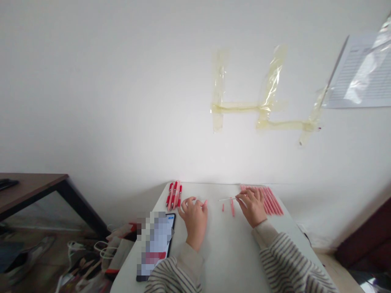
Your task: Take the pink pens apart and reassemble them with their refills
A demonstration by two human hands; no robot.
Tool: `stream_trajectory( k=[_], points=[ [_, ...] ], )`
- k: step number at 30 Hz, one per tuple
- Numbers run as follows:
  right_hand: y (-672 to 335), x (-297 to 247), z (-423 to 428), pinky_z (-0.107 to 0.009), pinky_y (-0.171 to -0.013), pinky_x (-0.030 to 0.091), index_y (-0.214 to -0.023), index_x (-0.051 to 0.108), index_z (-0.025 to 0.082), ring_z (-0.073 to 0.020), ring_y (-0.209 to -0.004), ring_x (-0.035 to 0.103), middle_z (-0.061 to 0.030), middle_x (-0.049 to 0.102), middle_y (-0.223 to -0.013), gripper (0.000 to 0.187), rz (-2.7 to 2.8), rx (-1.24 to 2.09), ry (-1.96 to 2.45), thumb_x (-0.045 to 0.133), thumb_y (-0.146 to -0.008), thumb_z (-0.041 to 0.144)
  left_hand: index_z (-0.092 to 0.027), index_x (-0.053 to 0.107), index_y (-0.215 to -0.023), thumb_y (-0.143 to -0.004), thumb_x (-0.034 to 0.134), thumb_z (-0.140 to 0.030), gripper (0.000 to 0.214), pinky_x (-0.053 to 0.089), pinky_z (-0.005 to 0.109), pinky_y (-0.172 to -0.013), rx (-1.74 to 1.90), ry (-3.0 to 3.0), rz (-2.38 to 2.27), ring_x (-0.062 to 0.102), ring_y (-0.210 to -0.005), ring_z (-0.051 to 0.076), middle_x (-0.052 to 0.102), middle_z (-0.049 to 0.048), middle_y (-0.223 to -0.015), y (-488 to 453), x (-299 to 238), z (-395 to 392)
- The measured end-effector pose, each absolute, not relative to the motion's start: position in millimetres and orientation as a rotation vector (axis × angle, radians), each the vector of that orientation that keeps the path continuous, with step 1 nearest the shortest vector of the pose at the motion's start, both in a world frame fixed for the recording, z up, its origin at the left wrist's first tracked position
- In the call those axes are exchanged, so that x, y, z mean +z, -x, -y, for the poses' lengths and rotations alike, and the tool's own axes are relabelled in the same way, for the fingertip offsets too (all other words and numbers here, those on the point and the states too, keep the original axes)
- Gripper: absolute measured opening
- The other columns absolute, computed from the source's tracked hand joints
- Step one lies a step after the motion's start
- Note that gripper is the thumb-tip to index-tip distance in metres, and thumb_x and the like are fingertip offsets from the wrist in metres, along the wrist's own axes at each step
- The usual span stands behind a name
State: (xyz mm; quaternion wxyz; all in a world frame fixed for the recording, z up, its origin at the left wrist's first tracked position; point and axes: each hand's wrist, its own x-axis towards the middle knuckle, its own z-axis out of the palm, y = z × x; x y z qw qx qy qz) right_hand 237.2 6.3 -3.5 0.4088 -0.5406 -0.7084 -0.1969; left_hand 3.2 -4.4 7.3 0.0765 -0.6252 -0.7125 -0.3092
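My left hand (193, 217) is over the middle of the white table, its fingers curled, with a small pink pen part (205, 202) held at its thumb side. To the right, my right hand (253, 206) pinches a thin white pen refill (225, 199) that points left. Below the refill lie a pink pen barrel (232, 208) and a short pink piece (222, 208), both on the table between my hands. A row of pink pen barrels (273, 201) lies beside and partly behind my right hand. Left of my left hand is a group of red and pink pens (174, 195).
A phone (156, 246) lies along the left side of the white table (230, 260), its screen blurred. The table's far edge meets a wall (122, 101) with tape and paper sheets. At left are a brown desk (36, 189) and bags and cables on the floor.
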Motion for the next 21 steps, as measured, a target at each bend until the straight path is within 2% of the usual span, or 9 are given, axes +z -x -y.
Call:
stream_trajectory(
  k=[7,15,21],
  points=[
    [-239.9,-6.9,-7.7,-0.050,-0.103,0.033,-0.091,0.075,0.029,-0.0273,-0.105,0.047,-0.0054,0.064,-0.095,0.010,1.784,-0.558,1.420,0.064,-0.090,0.028,-0.022,0.074,-0.089,-0.091,0.049,-0.034,0.028,0.027,0.058,-0.107,-0.728,1.794,2.123,0.043,-0.121,0.031,0.060,0.0108,-0.119,1.1,4.1,6.1],
    [-236.2,-7.6,-5.7,-0.055,-0.110,0.025,-0.090,0.074,0.031,-0.0270,-0.105,0.046,-0.0041,0.064,-0.089,0.010,1.793,-0.510,1.439,0.064,-0.090,0.029,-0.019,0.072,-0.097,-0.091,0.047,-0.030,0.028,0.029,0.061,-0.105,-0.657,1.761,2.137,0.043,-0.120,0.031,0.059,0.0120,-0.118,0.8,6.7,7.3],
    [-236.2,-8.6,-6.5,-0.051,-0.102,0.032,-0.090,0.074,0.031,-0.0272,-0.105,0.048,-0.0040,0.066,-0.091,0.007,1.840,-0.466,1.427,0.068,-0.088,0.030,-0.019,0.071,-0.098,-0.092,0.046,-0.033,0.030,0.028,0.061,-0.106,-0.660,1.767,2.135,0.043,-0.121,0.032,0.059,0.0125,-0.119,-0.2,7.1,7.7]
  ],
)
